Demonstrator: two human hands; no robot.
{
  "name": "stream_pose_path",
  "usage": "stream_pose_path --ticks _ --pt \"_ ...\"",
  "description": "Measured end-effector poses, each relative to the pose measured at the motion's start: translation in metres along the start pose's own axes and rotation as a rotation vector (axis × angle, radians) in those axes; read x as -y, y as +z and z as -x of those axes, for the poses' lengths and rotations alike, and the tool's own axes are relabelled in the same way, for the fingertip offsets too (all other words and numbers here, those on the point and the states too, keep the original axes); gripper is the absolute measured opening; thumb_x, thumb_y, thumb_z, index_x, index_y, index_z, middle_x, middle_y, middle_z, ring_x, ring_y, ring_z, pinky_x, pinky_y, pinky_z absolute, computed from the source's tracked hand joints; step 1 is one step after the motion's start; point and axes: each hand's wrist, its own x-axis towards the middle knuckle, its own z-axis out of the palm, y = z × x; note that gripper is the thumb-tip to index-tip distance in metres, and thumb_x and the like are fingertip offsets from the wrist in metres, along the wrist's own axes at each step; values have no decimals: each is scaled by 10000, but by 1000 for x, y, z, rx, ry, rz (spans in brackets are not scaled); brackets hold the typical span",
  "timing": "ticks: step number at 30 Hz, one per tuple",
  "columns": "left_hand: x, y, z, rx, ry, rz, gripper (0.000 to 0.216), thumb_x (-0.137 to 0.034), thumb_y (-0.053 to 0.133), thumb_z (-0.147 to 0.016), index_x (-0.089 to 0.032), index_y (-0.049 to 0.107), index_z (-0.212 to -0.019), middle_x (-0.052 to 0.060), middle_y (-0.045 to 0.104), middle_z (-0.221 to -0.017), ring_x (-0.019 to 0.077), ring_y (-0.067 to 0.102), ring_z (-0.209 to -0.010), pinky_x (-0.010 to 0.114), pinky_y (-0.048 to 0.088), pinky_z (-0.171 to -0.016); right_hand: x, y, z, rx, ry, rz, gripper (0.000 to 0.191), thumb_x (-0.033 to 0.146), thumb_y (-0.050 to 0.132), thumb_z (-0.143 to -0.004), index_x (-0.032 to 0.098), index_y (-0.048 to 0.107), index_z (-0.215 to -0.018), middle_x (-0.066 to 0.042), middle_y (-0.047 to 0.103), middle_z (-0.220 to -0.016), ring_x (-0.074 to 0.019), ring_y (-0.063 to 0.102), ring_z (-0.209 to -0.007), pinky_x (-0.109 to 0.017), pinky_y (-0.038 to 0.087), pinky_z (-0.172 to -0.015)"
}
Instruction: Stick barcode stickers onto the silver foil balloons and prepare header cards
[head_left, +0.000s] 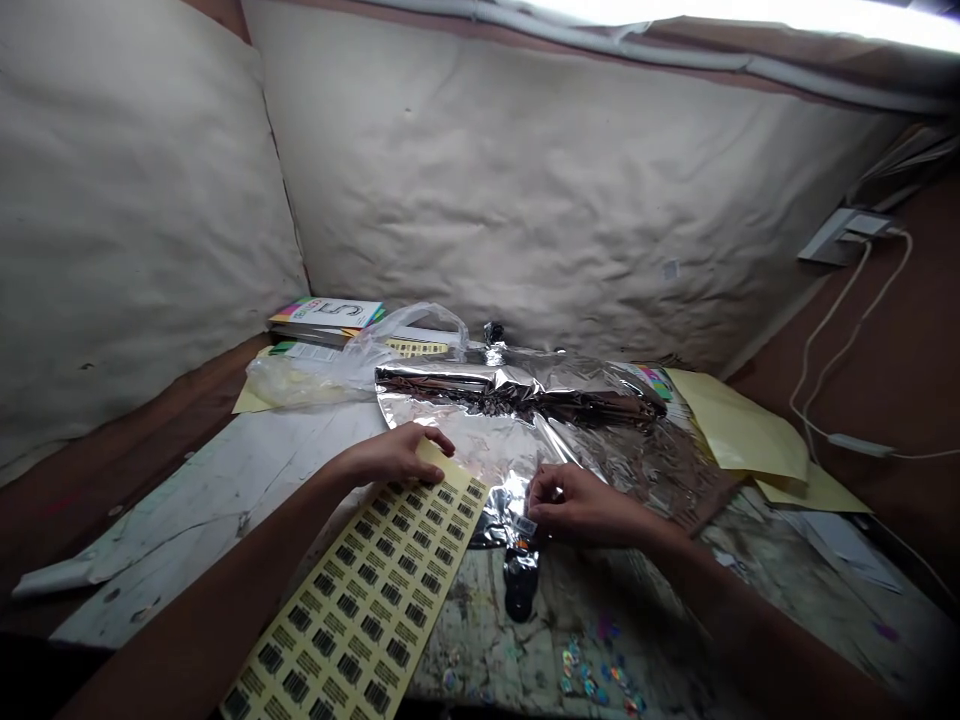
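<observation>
My left hand [409, 455] grips the top edge of a yellow sheet of barcode stickers [382, 570], thumb on its face. The sheet slants down toward the lower left, with rows of small black-printed labels. My right hand [574, 503] is closed in a pinch at a small barcode sticker [524, 525]. That sticker is over the neck of a silver foil balloon [450, 425]; whether it is stuck down fully I cannot tell. The balloon lies flat and partly folded. Its dark tail [520, 585] points toward me.
A clear plastic bag [315, 378] and stacked printed cards [330, 315] lie at the back left. Yellow backing sheets [739, 425] are at the right. Loose shiny confetti [600, 675] dots the worn table near its front edge. White cables [814, 360] hang from a socket [844, 235].
</observation>
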Motion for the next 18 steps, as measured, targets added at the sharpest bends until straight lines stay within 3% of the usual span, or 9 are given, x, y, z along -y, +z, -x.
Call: stream_pose_path --ticks 5,12,14,18 --pt "1 0 0 3 -9 24 529 -395 760 -654 -180 675 -1129 75 666 -1069 249 627 -903 309 480 -769 3 0 -4 -28 -44 150 95 233 639 -773 186 698 -714 -4 662 -689 -141 584 -621 -219 430 -540" --pt "-2 -1 2 4 -15 14 503 -371 748 -660 -193 678 -1124 50 684 -974 228 633 -824 274 472 -693 9 12 -1 -133 -109 554 93 242 648 -816 204 683 -738 -31 628 -814 -168 586 -734 -266 420 -649" --pt "-2 -1 3 7 -8 16 514 -374 746 -661 -189 674 -1135 52 679 -974 226 630 -817 267 472 -678 6 16 1 -164 -103 626 58 274 663 -829 216 663 -824 -33 626 -871 -181 591 -784 -279 425 -683" --pt "-7 -2 8 45 4 69 557 -386 764 -653 -189 662 -1164 61 665 -1006 233 629 -841 267 483 -675 1 17 10 -273 -72 710 255 313 686 -827 228 615 -1057 -52 638 -985 -193 608 -791 -289 448 -664"
